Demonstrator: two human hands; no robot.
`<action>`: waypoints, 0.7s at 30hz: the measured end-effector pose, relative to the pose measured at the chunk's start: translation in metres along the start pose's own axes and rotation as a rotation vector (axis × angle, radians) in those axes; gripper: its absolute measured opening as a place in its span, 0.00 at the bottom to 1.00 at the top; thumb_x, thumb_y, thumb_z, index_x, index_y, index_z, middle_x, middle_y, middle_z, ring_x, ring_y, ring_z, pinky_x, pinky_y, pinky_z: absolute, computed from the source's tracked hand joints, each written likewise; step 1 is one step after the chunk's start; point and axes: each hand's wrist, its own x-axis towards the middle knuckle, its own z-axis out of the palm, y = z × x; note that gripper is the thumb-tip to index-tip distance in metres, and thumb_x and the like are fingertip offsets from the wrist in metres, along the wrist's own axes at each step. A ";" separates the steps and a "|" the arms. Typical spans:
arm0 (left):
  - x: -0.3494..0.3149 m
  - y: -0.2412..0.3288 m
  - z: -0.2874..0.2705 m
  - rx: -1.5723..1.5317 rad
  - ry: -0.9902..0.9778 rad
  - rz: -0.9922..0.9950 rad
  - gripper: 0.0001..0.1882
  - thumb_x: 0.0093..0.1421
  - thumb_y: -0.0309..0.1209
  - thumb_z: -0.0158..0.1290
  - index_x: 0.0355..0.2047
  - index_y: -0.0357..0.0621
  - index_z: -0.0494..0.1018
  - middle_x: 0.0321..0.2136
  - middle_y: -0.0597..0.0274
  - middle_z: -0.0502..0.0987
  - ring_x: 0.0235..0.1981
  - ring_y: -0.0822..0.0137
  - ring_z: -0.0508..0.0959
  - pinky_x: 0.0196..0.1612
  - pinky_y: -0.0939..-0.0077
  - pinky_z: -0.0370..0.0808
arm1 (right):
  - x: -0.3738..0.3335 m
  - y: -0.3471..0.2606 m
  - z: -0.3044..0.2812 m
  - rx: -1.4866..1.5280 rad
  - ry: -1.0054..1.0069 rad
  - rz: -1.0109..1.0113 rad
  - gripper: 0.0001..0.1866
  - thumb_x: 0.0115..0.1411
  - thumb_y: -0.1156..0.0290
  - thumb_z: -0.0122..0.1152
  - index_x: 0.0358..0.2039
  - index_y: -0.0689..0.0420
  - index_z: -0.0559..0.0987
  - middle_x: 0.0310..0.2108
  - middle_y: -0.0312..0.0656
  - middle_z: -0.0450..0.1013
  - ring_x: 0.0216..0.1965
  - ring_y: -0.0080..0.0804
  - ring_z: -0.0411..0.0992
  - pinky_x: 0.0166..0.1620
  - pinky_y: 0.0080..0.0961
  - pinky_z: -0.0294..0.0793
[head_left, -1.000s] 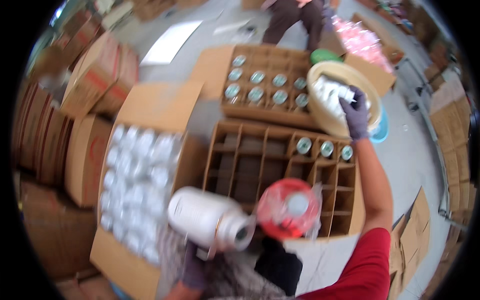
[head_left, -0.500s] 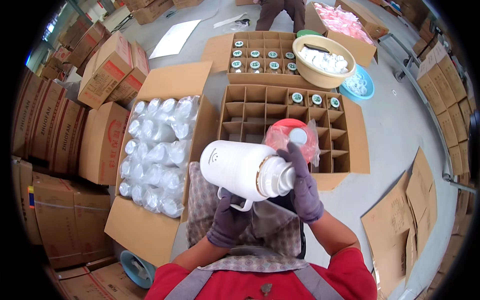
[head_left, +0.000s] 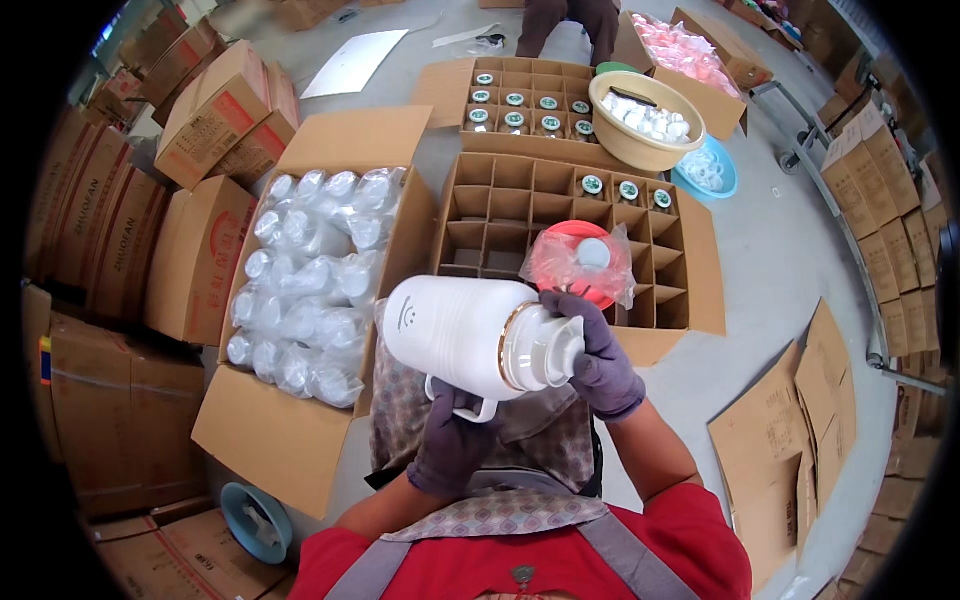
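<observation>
A white thermos jug with a gold ring lies on its side in the air above my lap, its mouth toward the right. My left hand, in a purple-grey glove, is closed round the jug's handle from below. At the mouth end, my right hand, gloved alike, has its fingers curled over the clear-white neck. Just beyond the jug, a red bowl with clear plastic film and a white round cap rests on a divided carton. Three green-and-white topped items stand in that carton's far cells.
Left is an open carton of plastic-wrapped items. A second divided carton, a cream basin of white parts and a blue basin stand ahead. Flattened cardboard lies right, near a metal cart. Stacked boxes line the left.
The jug has shifted slightly left with my left hand still on its handle. My right hand's fingers, earlier raised and straighter beside the neck, now curl over it. The whole view has shifted a little.
</observation>
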 end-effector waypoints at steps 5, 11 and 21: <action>0.015 -0.006 -0.040 -0.288 -0.077 -0.080 0.23 0.70 0.43 0.40 0.58 0.40 0.62 0.52 0.55 0.71 0.54 0.61 0.72 0.57 0.65 0.72 | 0.013 0.017 -0.013 0.074 -0.038 -0.084 0.31 0.54 0.58 0.67 0.55 0.55 0.68 0.57 0.42 0.64 0.63 0.37 0.56 0.65 0.38 0.50; 0.038 0.019 -0.001 0.044 -0.044 0.053 0.23 0.69 0.42 0.43 0.58 0.43 0.63 0.53 0.60 0.72 0.55 0.63 0.72 0.58 0.67 0.72 | 0.073 0.031 -0.105 -0.175 0.262 0.120 0.19 0.61 0.70 0.58 0.53 0.59 0.74 0.48 0.39 0.74 0.47 0.29 0.70 0.52 0.27 0.68; 0.093 0.038 0.029 -0.301 0.037 0.031 0.19 0.70 0.42 0.41 0.55 0.46 0.64 0.44 0.64 0.73 0.48 0.65 0.75 0.52 0.67 0.77 | 0.169 0.129 -0.254 -1.601 0.616 1.254 0.46 0.52 0.41 0.56 0.69 0.43 0.54 0.71 0.49 0.44 0.68 0.63 0.48 0.62 0.58 0.59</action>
